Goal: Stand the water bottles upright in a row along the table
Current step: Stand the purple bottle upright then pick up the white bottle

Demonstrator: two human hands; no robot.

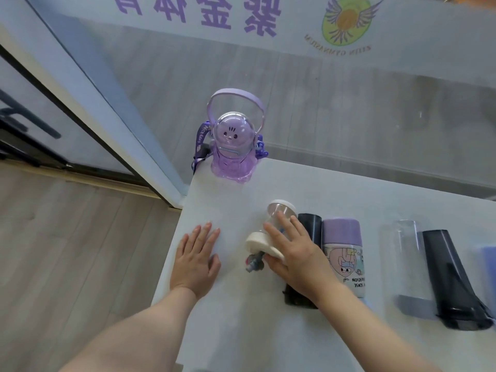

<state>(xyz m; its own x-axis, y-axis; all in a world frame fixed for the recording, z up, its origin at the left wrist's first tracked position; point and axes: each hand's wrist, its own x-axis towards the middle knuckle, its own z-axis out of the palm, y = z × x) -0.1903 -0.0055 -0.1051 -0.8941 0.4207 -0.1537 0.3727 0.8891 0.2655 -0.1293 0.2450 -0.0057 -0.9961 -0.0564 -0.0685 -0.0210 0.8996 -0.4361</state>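
Note:
A purple astronaut-shaped bottle (233, 149) with a hoop handle stands upright at the far left corner of the white table (241, 318). My right hand (292, 248) grips a small clear bottle with a white cap (279, 210) that lies on its side. Beside it lie a black bottle (311, 224), a purple-capped printed bottle (345, 253), a clear bottle (405, 251) and a dark tapered bottle (453, 285). My left hand (197, 260) rests flat on the table, fingers straight.
The table's left edge runs close by my left hand, with wooden floor (67, 264) below. A glass wall with purple lettering (295, 76) stands behind the table. A blue object (489, 264) shows at the right border.

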